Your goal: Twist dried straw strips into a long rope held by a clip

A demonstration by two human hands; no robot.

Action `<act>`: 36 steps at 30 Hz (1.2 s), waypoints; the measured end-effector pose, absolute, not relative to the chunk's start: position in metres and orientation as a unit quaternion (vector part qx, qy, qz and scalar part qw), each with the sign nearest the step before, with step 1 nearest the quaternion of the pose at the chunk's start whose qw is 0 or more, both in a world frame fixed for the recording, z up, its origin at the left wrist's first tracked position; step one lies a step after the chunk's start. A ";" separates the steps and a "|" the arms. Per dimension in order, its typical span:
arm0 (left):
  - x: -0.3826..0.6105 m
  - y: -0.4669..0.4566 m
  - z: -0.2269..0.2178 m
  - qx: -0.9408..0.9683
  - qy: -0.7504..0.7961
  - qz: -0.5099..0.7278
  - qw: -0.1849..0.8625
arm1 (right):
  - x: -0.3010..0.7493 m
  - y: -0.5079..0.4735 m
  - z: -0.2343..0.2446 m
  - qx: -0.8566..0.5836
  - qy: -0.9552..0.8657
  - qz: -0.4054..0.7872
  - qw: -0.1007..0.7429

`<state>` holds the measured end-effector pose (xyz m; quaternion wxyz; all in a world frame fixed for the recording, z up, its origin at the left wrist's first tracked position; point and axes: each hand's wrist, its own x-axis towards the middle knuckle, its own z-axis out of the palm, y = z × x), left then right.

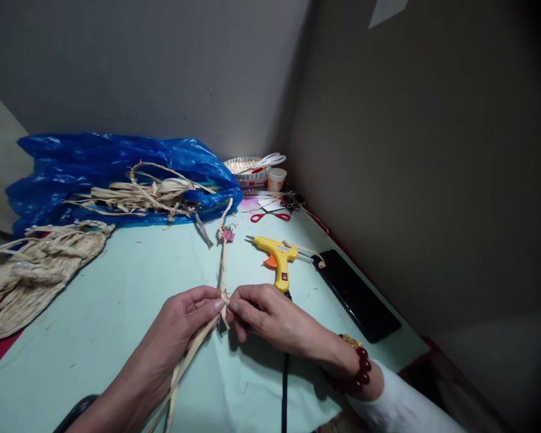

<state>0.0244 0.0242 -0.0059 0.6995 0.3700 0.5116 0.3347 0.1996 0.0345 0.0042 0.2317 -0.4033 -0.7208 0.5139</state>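
Observation:
A thin plaited cord of dried straw (223, 264) runs away from me across the pale green table (117, 288) to a pink binder clip (228, 234). My left hand (184, 322) and my right hand (264, 316) meet at its near end. Both pinch the straw between thumb and fingertips, fingers closed. Loose flat straw strips (187, 364) trail back from the pinch under my left wrist. A red bead bracelet (360, 367) is on my right wrist.
A yellow glue gun (277, 255) lies just beyond my right hand, its black cord (285, 385) running toward me. A black phone (356, 294) lies at right. Woven straw sandals (31, 270) sit at left, a blue plastic bag (117, 165) with straw behind, red scissors (270, 216) and a bowl (247, 168) at the back.

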 end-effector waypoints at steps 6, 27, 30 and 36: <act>0.024 0.025 -0.011 0.484 0.549 0.337 0.592 | 0.198 0.033 0.001 -0.444 -0.730 0.462 0.239; 0.024 0.031 -0.016 0.588 0.512 0.361 0.511 | 0.190 0.026 -0.010 -0.434 -0.530 0.660 0.308; 0.024 0.034 -0.021 0.590 0.511 0.367 0.506 | 0.190 0.024 -0.008 -0.441 -0.574 0.606 0.329; 0.028 0.029 -0.025 0.548 0.540 0.390 0.505 | 0.171 0.011 -0.009 -0.487 -0.514 0.600 0.372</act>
